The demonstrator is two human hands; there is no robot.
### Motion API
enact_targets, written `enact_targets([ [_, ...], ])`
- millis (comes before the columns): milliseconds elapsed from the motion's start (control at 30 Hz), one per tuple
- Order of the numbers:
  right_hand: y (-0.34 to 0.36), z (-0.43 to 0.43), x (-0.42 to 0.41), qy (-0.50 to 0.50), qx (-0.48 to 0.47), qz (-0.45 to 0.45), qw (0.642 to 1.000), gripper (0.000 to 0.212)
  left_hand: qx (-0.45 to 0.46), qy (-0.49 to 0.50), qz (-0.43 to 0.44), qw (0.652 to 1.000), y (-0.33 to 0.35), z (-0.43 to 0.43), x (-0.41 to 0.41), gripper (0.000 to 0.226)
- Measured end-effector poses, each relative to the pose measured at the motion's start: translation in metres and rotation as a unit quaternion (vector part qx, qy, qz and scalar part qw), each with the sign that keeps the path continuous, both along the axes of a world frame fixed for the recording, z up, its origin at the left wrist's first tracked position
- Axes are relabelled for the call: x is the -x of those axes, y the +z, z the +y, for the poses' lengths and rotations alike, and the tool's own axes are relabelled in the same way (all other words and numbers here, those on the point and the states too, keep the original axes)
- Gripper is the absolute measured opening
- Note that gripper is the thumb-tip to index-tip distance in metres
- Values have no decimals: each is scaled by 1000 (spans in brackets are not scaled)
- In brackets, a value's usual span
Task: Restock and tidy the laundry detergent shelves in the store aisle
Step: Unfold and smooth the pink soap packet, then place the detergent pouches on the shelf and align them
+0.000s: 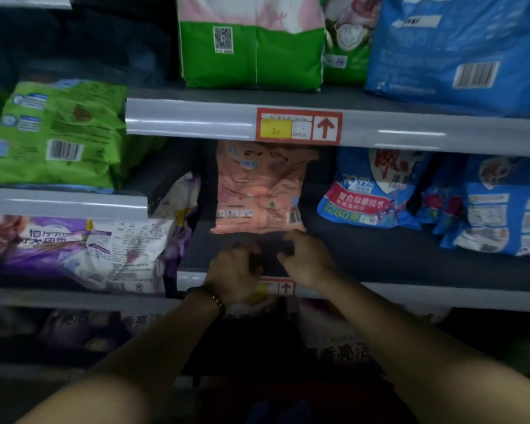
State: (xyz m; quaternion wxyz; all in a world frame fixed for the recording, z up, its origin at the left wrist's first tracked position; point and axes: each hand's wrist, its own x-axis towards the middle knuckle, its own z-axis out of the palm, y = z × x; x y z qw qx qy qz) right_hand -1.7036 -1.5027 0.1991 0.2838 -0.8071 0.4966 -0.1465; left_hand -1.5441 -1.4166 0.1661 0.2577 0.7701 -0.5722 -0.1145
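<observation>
Both hands sit at the shelf edge (410,296), left hand (236,270) and right hand (306,258) loosely curled, gripping nothing I can see. The pink detergent bag (257,191) stands just behind them, crumpled and soft. A careless nudge at its base could make it slump over.

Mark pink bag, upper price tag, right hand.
pink bag (257,191): head view, front middle.
upper price tag (299,127): head view, label centre.
right hand (308,260): head view, back of hand.
</observation>
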Motion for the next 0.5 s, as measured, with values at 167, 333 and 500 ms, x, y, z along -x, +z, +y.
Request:
enact_targets([
  [167, 3, 46, 33, 13, 28, -28, 999, 31, 101, -130, -27, 986, -1, 50, 30, 23],
  [333, -19, 95, 75, 40, 46, -47, 997, 6, 167, -186, -34, 968, -24, 111, 63, 12],
  [500, -80, 152, 108, 74, -51, 45, 995, 21, -36, -98, 81, 991, -82, 164, 74, 20],
])
